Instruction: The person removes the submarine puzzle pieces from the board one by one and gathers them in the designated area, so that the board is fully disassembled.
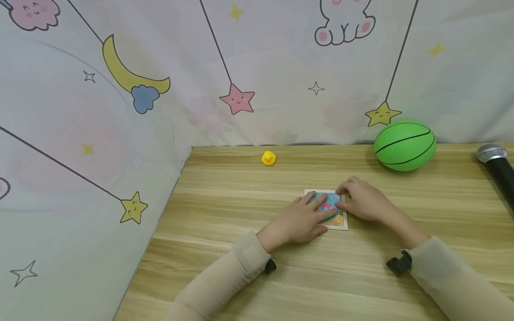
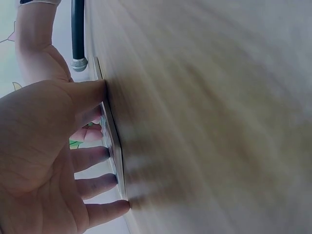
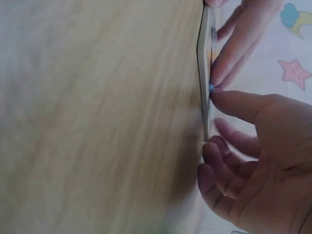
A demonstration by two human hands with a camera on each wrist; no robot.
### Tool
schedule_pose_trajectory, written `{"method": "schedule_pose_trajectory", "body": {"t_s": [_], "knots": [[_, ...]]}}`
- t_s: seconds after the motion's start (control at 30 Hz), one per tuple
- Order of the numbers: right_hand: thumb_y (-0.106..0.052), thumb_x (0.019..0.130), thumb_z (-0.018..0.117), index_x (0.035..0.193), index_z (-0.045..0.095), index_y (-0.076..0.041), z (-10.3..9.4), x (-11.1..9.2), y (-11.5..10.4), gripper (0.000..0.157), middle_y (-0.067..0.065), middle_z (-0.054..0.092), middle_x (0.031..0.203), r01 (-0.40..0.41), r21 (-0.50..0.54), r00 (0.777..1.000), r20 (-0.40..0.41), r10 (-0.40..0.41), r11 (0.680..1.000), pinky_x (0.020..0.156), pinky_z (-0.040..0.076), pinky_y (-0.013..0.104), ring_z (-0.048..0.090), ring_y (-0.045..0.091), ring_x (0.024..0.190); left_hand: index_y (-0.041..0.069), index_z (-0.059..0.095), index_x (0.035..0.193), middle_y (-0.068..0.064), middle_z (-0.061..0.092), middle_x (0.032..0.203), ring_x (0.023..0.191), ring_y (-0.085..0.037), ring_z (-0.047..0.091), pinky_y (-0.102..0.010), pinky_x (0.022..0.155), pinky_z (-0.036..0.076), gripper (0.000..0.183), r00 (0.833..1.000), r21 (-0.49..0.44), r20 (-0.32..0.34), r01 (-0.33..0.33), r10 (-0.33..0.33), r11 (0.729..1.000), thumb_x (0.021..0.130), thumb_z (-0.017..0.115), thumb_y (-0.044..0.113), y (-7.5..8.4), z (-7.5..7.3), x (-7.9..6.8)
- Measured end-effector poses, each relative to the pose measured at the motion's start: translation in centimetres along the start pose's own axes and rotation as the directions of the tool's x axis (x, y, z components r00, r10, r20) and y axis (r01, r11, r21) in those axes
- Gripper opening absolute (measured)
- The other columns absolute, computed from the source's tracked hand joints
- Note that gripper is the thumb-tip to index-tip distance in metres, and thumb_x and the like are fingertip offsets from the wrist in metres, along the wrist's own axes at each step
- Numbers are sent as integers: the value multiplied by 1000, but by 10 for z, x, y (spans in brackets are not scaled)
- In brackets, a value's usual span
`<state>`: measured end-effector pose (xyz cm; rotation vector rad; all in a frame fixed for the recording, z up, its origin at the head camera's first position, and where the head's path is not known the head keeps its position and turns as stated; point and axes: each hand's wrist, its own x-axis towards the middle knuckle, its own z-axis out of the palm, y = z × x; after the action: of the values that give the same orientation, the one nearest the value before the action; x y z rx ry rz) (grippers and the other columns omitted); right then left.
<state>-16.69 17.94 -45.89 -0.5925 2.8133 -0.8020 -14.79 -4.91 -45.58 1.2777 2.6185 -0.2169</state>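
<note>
A small, flat picture puzzle (image 1: 346,221) with a pale border and a blue, pink and orange picture lies on the table. My left hand (image 1: 302,219) rests across it, its fingers spread over the picture; in the left wrist view the thumb touches the puzzle's near edge. At the right side, my right hand (image 1: 367,200) holds the puzzle between thumb and bent fingers. From the right wrist, the thumb (image 3: 236,104) is on the picture face and the other fingers curl by the edge. Both hands cover much of the picture.
On the wooden table (image 1: 225,191), a yellow rubber duck (image 1: 268,158) sits near the back. A green ball (image 1: 405,146) stands at the back right, with a black microphone (image 1: 499,171) farther right. A patterned cloth (image 1: 281,58) hangs behind and along the left.
</note>
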Motion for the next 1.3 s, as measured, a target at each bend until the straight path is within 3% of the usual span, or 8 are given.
{"method": "schedule_pose_trajectory", "body": {"t_s": [0.13,0.3,0.43,0.63,0.97,1.1,1.2,1.3], "knots": [[-17,94,78,100,73,-6,1,-1,1,13,14,60,111,-5,50,1000,9,5,999,79,51,45,58,25,90,38,33,163,-8,21,171,154,-36,25,-50,116,37,57,1000,-6,0,1,-1,1000,110,41,53,0,-1,0],[-22,92,81,114,73,0,1,-3,2,32,16,62,115,-14,1,999,-35,14,1000,84,52,51,60,26,94,40,32,163,-8,21,171,154,-36,24,-51,116,36,57,1000,-11,8,12,-12,1000,109,41,53,1,-1,2],[-24,91,82,115,75,0,-1,-3,1,34,17,63,116,-23,-12,999,-40,23,1000,86,52,53,62,28,97,42,32,163,-9,23,171,154,-34,25,-52,115,38,57,1000,1,7,24,-24,1000,109,42,55,1,-1,2],[-23,91,81,114,75,-1,-3,-4,0,33,16,63,115,-30,-17,999,-22,30,999,88,51,53,63,30,100,43,33,162,-9,26,169,153,-33,28,-52,113,40,57,1000,37,-10,24,-24,999,108,43,56,2,0,2],[-21,93,79,113,70,2,-5,-1,2,32,17,60,115,26,-31,999,20,-26,999,88,51,51,59,26,95,44,34,162,-9,25,169,152,-33,28,-51,110,42,56,999,45,-18,29,-28,999,108,42,57,3,2,3],[-16,95,77,100,72,-4,-3,-1,3,14,13,57,112,35,36,998,43,-36,999,81,51,45,56,23,91,44,33,162,-9,24,170,152,-33,28,-51,109,43,57,999,37,-17,34,-34,999,108,42,57,3,3,3],[-14,95,77,99,73,-6,-1,-3,4,10,10,56,109,27,68,999,28,-29,997,76,48,39,54,21,88,43,32,163,-10,24,170,152,-34,28,-52,109,43,57,999,34,-19,38,-38,999,108,42,56,3,3,3],[-17,93,79,107,73,-4,-1,-3,5,21,9,55,105,17,46,1000,-13,-17,999,73,45,37,52,20,85,44,33,162,-10,24,170,152,-34,28,-52,110,42,57,999,31,-19,39,-39,999,108,42,56,2,3,4]]}}
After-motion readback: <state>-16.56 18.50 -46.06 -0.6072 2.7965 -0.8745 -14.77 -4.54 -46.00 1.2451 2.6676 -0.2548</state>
